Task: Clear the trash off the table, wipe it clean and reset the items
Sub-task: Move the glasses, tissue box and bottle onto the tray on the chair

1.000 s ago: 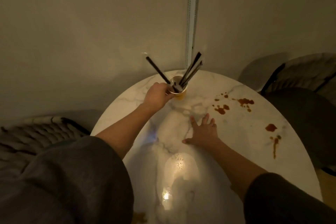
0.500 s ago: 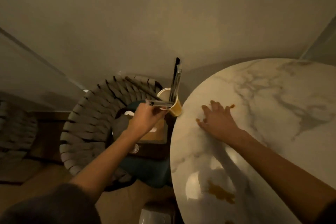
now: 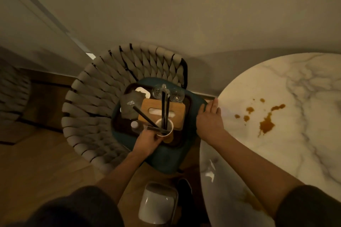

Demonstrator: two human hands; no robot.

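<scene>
Paper cup [image 3: 169, 131] of black straws [image 3: 163, 108] upright above tray [image 3: 123, 127]; marble table [image 3: 304, 153] stained brown.

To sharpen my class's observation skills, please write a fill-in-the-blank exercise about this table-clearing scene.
The left hand grips a cup holding black ____. The right hand rests open at the edge of the marble ____. The tray sits on a woven ____.
Missing words: straws; table; chair.

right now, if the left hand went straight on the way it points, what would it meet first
Probably the wooden tissue box, just beyond the paper cup that the left hand grips; height above it is unclear.
</scene>
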